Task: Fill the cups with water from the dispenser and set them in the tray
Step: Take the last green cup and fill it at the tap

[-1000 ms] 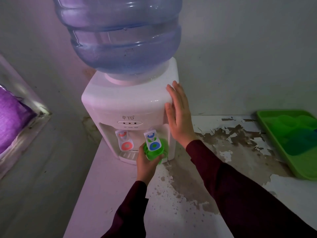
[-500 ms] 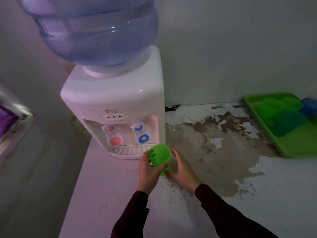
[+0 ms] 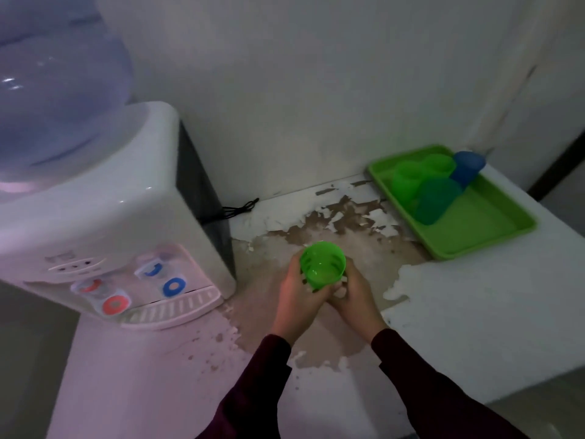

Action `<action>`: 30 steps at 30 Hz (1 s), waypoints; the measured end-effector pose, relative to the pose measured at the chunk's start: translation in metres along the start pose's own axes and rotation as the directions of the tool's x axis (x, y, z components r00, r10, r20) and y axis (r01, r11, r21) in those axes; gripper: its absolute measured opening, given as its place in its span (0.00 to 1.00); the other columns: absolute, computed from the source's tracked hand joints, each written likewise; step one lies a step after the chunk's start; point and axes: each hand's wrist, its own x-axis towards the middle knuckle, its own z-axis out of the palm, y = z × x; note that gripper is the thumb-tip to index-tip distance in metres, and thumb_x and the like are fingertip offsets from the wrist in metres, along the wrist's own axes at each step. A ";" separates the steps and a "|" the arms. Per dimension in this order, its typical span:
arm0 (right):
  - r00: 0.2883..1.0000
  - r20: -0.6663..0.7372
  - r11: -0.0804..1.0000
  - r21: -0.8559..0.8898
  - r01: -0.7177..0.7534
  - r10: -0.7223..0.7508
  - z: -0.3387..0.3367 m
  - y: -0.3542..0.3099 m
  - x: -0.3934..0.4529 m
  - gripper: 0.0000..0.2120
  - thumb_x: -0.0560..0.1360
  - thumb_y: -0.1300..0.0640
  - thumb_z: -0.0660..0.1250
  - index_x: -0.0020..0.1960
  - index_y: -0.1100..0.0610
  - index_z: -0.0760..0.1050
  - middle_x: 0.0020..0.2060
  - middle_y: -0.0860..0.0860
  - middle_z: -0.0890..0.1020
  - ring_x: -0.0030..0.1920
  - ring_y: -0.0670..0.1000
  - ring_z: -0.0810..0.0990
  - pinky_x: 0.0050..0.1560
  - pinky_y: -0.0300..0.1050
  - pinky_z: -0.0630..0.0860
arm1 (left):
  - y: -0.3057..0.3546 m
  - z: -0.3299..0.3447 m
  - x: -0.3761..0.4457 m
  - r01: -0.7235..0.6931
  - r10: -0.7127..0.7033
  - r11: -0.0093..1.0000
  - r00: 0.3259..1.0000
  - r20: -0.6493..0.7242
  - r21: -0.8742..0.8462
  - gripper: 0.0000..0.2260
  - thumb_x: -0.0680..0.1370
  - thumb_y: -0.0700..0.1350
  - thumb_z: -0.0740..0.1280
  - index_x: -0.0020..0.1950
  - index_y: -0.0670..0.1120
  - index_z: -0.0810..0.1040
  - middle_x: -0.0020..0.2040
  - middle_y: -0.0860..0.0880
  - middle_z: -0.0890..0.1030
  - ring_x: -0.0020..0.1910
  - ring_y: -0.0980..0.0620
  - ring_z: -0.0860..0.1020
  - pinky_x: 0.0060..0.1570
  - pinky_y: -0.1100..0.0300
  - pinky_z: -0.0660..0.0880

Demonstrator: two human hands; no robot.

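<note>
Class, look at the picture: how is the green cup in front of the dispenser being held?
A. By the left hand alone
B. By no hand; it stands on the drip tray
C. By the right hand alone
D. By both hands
D: the left hand and the right hand both wrap the cup, held over the counter, clear of the dispenser.

It looked like a plain utility corner of a home or small office — a tabletop water dispenser [image 3: 104, 236] stood on a counter [image 3: 474, 327] with peeling paint, against bare walls [image 3: 316, 74].
</note>
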 end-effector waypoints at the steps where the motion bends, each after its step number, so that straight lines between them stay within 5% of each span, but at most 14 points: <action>1: 1.000 -0.019 1.000 0.003 -0.008 0.008 -0.021 0.002 0.005 0.26 0.68 0.55 0.76 0.61 0.41 0.70 0.53 0.41 0.81 0.54 0.42 0.80 0.50 0.35 0.76 | 0.008 0.019 0.009 -0.005 0.005 1.000 1.000 0.026 -0.001 0.33 0.66 0.48 0.78 0.67 0.51 0.67 0.59 0.54 0.78 0.55 0.63 0.77 0.51 0.69 0.75; 5: 0.997 -0.082 1.000 -0.019 0.006 -0.007 -0.099 0.011 0.023 0.27 0.68 0.54 0.76 0.63 0.41 0.71 0.55 0.40 0.80 0.55 0.40 0.79 0.51 0.35 0.77 | 0.035 0.089 0.034 0.014 -0.008 0.999 0.994 0.106 -0.052 0.32 0.67 0.46 0.77 0.68 0.52 0.67 0.60 0.53 0.77 0.58 0.57 0.77 0.55 0.62 0.77; 9: 0.992 -0.125 0.996 -0.086 0.008 -0.019 -0.177 0.028 0.041 0.28 0.67 0.56 0.77 0.59 0.36 0.69 0.55 0.42 0.79 0.54 0.37 0.77 0.50 0.29 0.74 | 0.056 0.162 0.057 0.042 -0.039 0.999 0.994 0.105 -0.034 0.32 0.66 0.48 0.77 0.66 0.51 0.68 0.57 0.57 0.77 0.54 0.64 0.77 0.48 0.71 0.75; 13: 0.983 -0.185 0.995 -0.092 -0.027 0.009 -0.247 0.048 0.060 0.28 0.65 0.52 0.77 0.57 0.32 0.70 0.54 0.41 0.80 0.52 0.37 0.78 0.48 0.28 0.74 | 0.068 0.241 0.079 0.143 -0.136 0.985 0.987 0.083 -0.099 0.29 0.65 0.45 0.78 0.62 0.48 0.70 0.54 0.54 0.78 0.48 0.65 0.79 0.45 0.70 0.77; 20: 0.962 -0.268 0.991 -0.106 -0.086 0.055 -0.332 0.095 0.091 0.26 0.68 0.59 0.75 0.63 0.50 0.72 0.55 0.50 0.79 0.56 0.48 0.79 0.54 0.44 0.77 | 0.074 0.337 0.119 0.239 -0.219 0.961 0.965 0.147 -0.136 0.27 0.69 0.45 0.76 0.64 0.46 0.69 0.54 0.56 0.77 0.48 0.69 0.76 0.45 0.75 0.73; 24: 0.964 -0.251 0.982 -0.143 -0.123 0.084 -0.356 0.114 0.117 0.23 0.68 0.58 0.74 0.61 0.56 0.73 0.54 0.54 0.79 0.55 0.54 0.78 0.54 0.49 0.76 | 0.069 0.369 0.146 0.341 -0.311 0.928 0.931 0.190 -0.148 0.27 0.72 0.45 0.73 0.68 0.45 0.67 0.60 0.50 0.76 0.56 0.55 0.76 0.51 0.67 0.73; 27: 0.967 -0.229 0.977 -0.154 -0.150 0.112 -0.359 0.121 0.137 0.22 0.68 0.62 0.75 0.60 0.55 0.73 0.53 0.53 0.79 0.54 0.50 0.78 0.53 0.45 0.75 | 0.065 0.383 0.164 0.387 -0.370 0.913 0.919 0.136 -0.131 0.26 0.73 0.44 0.72 0.69 0.44 0.67 0.62 0.47 0.77 0.54 0.57 0.75 0.51 0.66 0.71; 30: 0.970 -0.214 0.977 -0.150 -0.153 0.119 -0.358 0.120 0.153 0.21 0.70 0.64 0.73 0.53 0.42 0.72 0.47 0.43 0.78 0.48 0.34 0.77 0.46 0.29 0.72 | 0.056 0.390 0.176 0.397 -0.389 0.909 0.917 0.089 -0.123 0.24 0.75 0.44 0.70 0.69 0.44 0.67 0.63 0.46 0.76 0.55 0.56 0.74 0.56 0.63 0.70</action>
